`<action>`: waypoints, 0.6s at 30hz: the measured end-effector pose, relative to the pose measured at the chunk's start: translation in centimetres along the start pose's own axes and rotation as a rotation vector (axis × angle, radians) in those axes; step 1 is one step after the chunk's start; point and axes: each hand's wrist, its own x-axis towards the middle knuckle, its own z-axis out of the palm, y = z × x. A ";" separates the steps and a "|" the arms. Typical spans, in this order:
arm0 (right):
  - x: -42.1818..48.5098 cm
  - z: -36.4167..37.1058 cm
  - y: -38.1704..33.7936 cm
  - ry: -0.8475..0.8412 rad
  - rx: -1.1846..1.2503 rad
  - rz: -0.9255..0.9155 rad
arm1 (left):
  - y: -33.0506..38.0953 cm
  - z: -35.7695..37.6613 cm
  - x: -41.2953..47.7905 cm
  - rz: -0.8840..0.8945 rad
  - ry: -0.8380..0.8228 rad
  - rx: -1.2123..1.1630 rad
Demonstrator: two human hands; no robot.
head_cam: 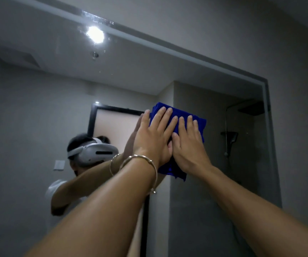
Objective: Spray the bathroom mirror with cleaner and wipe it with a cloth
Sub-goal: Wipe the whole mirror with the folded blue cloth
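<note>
A wide bathroom mirror (38, 89) fills the view, seen from below. At its left side the glass reflects the person bent forward in a white headset (93, 152), with a bright ceiling light (94, 34) reflected above among wet drops. Both bare forearms reach up and forward from the bottom edge. The left arm wears a thin metal bracelet (142, 158) at the wrist. The left hand (155, 134) lies flat, fingers straight and slightly spread, pressing a folded blue cloth (200, 127) against the glass near the middle of the mirror. Just beside it, thumbs touching, the right hand (188, 145) presses the same cloth, palm flat and fingers straight; neither hand curls round it. Farther right, a shower fitting (229, 138) shows in the reflection.
</note>
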 end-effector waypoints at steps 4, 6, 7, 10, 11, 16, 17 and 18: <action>3.8 -0.8 1.3 0.088 0.038 -0.096 | -1.5 -1.0 3.8 -0.010 0.019 0.096; 6.7 -1.9 2.3 0.126 0.041 -0.155 | -1.8 -1.7 6.3 -0.057 0.001 0.139; 8.1 -2.4 2.8 0.136 0.037 -0.190 | -1.9 -2.0 7.4 -0.080 -0.001 0.153; 11.5 -4.1 4.5 0.138 0.022 -0.308 | -1.7 -2.3 10.2 -0.149 0.003 0.159; 12.4 -4.6 5.0 0.146 0.011 -0.343 | -1.6 -2.4 11.1 -0.182 -0.008 0.129; 17.8 -6.2 6.5 0.251 -0.033 -0.423 | -1.5 -2.6 16.3 -0.304 -0.010 0.069; 18.8 -6.8 6.8 0.247 -0.036 -0.434 | -1.4 -2.8 17.4 -0.322 -0.007 0.069; 19.8 -7.7 7.3 0.237 -0.049 -0.442 | -1.1 -3.0 18.6 -0.338 -0.005 0.062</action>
